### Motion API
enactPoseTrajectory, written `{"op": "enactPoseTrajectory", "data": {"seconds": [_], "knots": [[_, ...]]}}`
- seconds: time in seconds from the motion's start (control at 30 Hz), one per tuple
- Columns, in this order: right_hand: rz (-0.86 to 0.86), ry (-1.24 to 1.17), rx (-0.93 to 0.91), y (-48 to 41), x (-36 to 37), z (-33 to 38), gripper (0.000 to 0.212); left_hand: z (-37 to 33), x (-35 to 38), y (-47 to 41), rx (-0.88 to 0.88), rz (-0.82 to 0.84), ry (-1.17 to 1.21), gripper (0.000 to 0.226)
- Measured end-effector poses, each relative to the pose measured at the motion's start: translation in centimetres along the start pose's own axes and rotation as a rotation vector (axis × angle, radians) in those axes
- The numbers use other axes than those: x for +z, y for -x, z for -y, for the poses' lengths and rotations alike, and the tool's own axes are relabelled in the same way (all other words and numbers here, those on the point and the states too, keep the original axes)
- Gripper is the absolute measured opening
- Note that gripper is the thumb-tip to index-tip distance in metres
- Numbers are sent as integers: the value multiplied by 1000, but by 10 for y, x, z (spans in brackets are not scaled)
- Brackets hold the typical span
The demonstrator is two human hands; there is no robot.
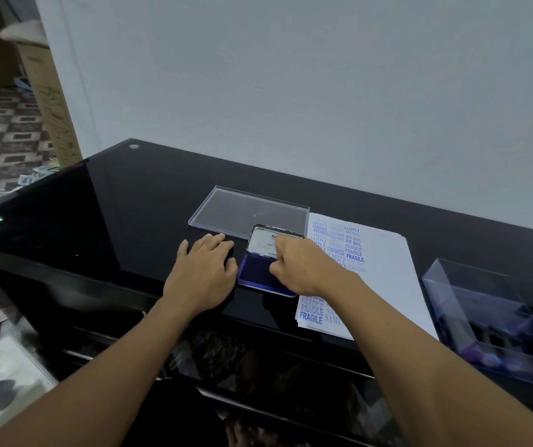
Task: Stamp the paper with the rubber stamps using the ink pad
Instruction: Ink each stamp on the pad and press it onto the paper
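An open blue ink pad (255, 275) lies on the black glass table (113, 217), its metal lid (262, 241) tilted up behind it. My right hand (305, 269) is over the pad with fingers curled down onto the ink, pinching a small rubber stamp that the hand mostly hides. My left hand (204, 272) lies flat on the table, touching the pad's left edge. To the right of the pad is a stack of white paper (387, 279), with several blue prints such as FRAGILE, SAMPLE and AIR MAIL.
A clear plastic lid (246, 209) lies flat behind the ink pad. At the right table edge stands a clear plastic box (497, 324) with several dark stamps in it. A white wall runs close behind the table. Patterned floor and a cardboard box are at left.
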State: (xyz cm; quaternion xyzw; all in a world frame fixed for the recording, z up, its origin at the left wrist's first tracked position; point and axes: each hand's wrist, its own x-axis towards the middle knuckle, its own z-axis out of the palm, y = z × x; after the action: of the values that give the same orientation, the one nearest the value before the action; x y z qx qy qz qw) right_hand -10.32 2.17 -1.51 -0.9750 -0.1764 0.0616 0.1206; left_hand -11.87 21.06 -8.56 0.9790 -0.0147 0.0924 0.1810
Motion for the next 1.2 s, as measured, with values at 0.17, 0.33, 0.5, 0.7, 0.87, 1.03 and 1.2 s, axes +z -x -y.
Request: {"op": "enactPoseTrajectory", "data": {"seconds": [0.17,0.33,0.5,0.7,0.87,1.03,1.2], "knots": [[-55,-101,0,9,4,-10,10,0,0,0,6,-2,-2,48],[-71,-123,11,12,5,-14,9,1,0,0,5,1,0,49],[-47,-81,19,7,4,-8,9,0,0,0,2,-7,-7,48],[-6,20,24,-2,2,2,14,-1,-1,0,3,-7,0,47],[-9,-34,24,2,1,-3,9,0,-1,0,0,-4,0,48],[-27,-107,18,9,2,-9,7,1,-1,0,4,-2,3,48],[-15,-69,28,6,1,-6,8,0,-1,0,-1,2,0,49]]}}
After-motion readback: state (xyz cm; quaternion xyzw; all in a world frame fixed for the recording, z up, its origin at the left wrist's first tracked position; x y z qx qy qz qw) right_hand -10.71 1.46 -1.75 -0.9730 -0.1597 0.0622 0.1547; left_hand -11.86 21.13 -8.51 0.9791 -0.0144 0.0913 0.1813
